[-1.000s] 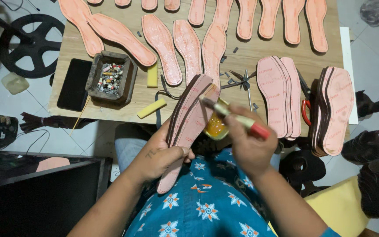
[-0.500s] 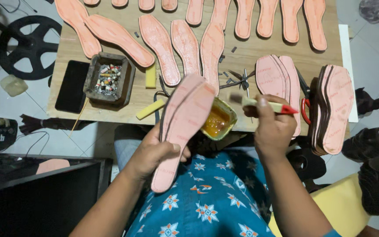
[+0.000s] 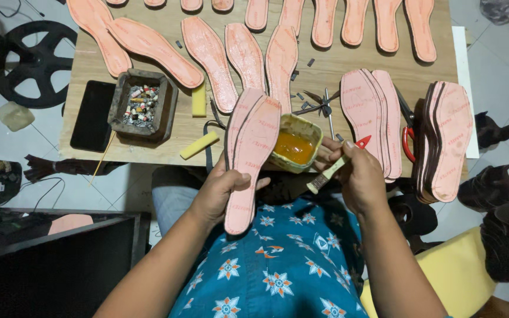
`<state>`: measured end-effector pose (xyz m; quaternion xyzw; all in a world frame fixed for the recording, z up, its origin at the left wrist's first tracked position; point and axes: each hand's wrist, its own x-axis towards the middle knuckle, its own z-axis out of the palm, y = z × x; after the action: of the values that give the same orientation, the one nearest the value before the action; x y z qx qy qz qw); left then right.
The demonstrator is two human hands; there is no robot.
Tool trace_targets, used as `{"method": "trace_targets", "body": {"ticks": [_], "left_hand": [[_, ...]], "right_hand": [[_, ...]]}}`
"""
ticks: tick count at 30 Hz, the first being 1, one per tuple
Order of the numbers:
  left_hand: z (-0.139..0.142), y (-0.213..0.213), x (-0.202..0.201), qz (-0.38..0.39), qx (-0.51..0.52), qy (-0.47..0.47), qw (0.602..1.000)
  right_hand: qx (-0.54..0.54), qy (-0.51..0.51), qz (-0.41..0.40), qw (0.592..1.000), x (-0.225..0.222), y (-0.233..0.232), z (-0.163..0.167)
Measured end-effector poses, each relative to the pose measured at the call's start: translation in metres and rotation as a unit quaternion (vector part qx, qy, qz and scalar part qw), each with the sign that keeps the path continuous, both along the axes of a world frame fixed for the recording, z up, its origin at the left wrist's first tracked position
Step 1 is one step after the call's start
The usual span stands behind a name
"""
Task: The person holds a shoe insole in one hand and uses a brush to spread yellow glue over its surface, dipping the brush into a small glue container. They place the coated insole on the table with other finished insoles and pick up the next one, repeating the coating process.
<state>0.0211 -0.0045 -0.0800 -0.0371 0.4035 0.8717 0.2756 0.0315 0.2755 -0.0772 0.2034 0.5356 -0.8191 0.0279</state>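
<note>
The brush [image 3: 332, 171] has been turned in the right hand [image 3: 357, 176]: a second ago its bristles were raised toward the far left over the pink insole [image 3: 250, 159], and now they are pointed down and near, just right of the glue tin [image 3: 294, 143]. The insole has been tilted more upright in the left hand [image 3: 219, 191].

pink insoles [image 3: 250, 154] and brush [image 3: 332, 170] in hands

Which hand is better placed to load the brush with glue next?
Right. The right hand already holds the brush, right beside the glue tub. The left hand is occupied gripping the pink insole upright.
</note>
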Motion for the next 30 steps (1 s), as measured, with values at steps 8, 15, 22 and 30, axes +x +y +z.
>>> {"method": "trace_targets", "body": {"ticks": [8, 15, 22, 30], "left_hand": [[-0.003, -0.001, 0.005, 0.017, 0.000, -0.007, 1.000], [0.002, -0.004, 0.010, 0.031, -0.013, -0.002, 0.999], [-0.002, -0.006, 0.010, 0.036, -0.032, 0.014, 0.999], [0.021, -0.029, 0.013, 0.032, -0.042, 0.009, 0.999]], "right_hand": [[0.335, 0.099, 0.017, 0.937, 0.009, -0.001, 0.030], [0.626, 0.268, 0.100, 0.725, -0.005, -0.029, 0.040], [0.606, 0.314, 0.063, 0.728, 0.002, -0.040, 0.057], [0.206, 0.001, 0.056, 0.977, 0.024, -0.019, 0.069]]}}
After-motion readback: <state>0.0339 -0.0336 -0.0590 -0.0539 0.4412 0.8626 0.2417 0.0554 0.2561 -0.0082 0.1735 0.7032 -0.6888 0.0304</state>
